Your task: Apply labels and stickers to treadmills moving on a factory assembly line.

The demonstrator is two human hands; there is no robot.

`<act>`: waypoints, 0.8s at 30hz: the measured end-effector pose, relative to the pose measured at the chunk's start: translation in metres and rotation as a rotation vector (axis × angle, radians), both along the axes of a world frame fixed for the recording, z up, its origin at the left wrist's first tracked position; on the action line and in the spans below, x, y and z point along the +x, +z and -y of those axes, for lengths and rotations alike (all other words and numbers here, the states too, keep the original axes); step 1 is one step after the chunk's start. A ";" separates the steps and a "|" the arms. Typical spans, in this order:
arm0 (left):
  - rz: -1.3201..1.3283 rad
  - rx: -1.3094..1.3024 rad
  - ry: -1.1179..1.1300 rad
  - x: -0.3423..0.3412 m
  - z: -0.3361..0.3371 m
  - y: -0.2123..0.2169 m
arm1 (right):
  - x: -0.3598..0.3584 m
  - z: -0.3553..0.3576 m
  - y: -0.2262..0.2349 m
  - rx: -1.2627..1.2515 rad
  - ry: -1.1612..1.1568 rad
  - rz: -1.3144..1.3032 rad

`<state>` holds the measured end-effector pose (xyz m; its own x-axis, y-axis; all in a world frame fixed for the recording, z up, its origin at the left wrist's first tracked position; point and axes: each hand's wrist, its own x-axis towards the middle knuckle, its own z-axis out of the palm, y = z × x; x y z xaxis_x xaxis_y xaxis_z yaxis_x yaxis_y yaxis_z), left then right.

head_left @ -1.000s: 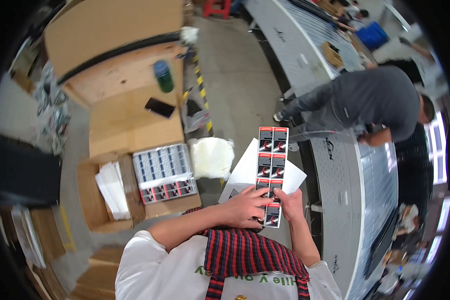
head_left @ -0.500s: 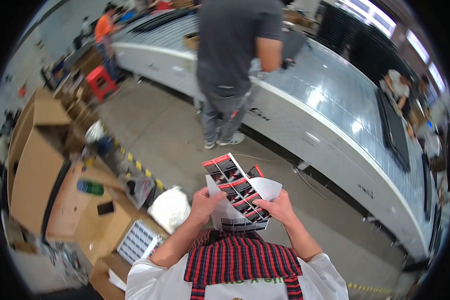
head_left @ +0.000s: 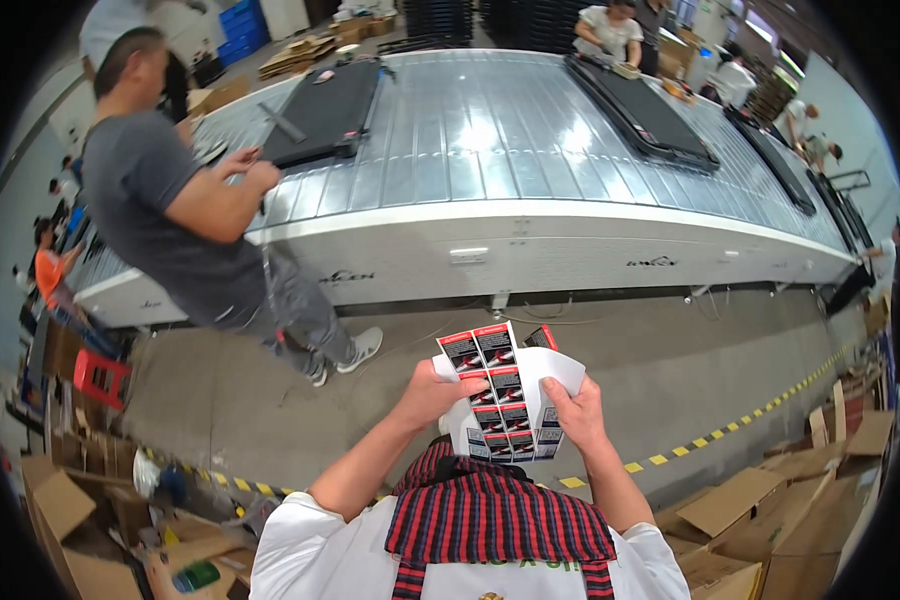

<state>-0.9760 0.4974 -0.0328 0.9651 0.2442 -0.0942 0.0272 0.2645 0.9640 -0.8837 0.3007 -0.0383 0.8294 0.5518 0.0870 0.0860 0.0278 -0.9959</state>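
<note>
In front of my chest I hold several sheets of paper. On top lies a narrow sheet of red, black and white warning labels (head_left: 500,385), with white sheets (head_left: 535,400) spread behind it. The thumb of my left hand (head_left: 432,398) presses on the label sheet's left edge, its fingers closed behind the papers. My right hand (head_left: 578,412) pinches the right side of the white sheets, thumb in front. Dark printed squares show low on the white paper. A small red and black corner of another sheet sticks out at the top.
A long slatted metal conveyor (head_left: 460,150) runs across ahead, bearing flat black panels (head_left: 645,110). A person in grey (head_left: 175,200) stands at its left. Cardboard boxes (head_left: 740,500) lie behind yellow-black floor tape (head_left: 710,437). A red stool (head_left: 102,378) stands far left.
My view has turned right, so the person in grey now appears at the left. The label sheet stands straighter; my left thumb is on it, while my right thumb has shifted onto the white sheets.
</note>
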 end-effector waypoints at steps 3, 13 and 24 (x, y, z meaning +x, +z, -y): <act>0.053 0.008 -0.109 0.038 -0.008 -0.011 | 0.033 -0.005 0.000 0.022 -0.078 0.029; -0.032 0.018 -0.144 0.147 -0.091 -0.030 | 0.146 -0.082 0.044 0.036 -0.071 0.040; 0.132 0.896 -0.578 0.293 -0.090 -0.006 | 0.242 -0.033 0.070 -0.539 -0.074 0.370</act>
<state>-0.6831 0.5871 -0.0388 0.9459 -0.3243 0.0057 -0.1967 -0.5597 0.8050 -0.6415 0.3338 0.0318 0.8355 0.5401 0.1013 0.4077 -0.4857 -0.7732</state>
